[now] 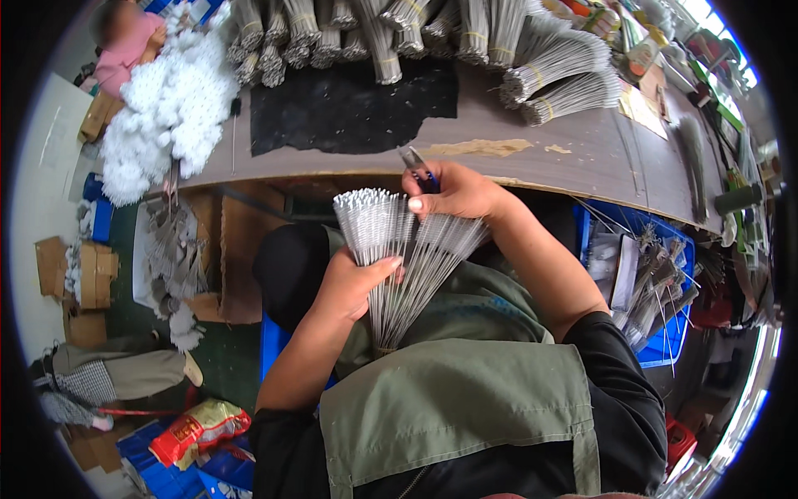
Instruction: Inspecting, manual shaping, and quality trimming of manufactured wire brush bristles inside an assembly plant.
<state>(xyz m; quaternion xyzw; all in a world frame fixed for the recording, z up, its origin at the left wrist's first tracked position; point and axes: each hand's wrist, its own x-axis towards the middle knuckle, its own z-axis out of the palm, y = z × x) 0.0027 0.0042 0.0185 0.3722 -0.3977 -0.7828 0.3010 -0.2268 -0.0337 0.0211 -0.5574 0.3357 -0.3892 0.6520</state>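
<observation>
the left hand (pixel 353 283) is wrapped around a fanned bundle of thin wire stems (pixel 399 266), thumb across the front, fingers closed on the bundle's middle. the bundle stands over the person's lap, just in front of the near edge of the bench (pixel 582 150), its tied foot resting on the green apron (pixel 449 399) and its white tips spreading upward. the right hand (pixel 457 193) is clamped on a small pair of cutters (pixel 416 166) with dark blue grips, its thumb pressing into the upper right of the fan; whether the cutter blades are parted or closed cannot be told.

as a judgement, the work in hand is sorting or trimming single stems out of the fan. to do it well, the left hand should keep its grip low and firm so the tied foot does not slip, while the right thumb peels off 1 stem at a time before the cutters come in. the tips should stay level so an uneven one shows.

many more tied bundles (pixel 549 75) lie along the far edge of the bench, a dark mat (pixel 349 108) lies in the middle of it, and a white fluffy heap (pixel 170 116) lies at its left end. a blue crate (pixel 657 291) of stems sits below at the right.
</observation>
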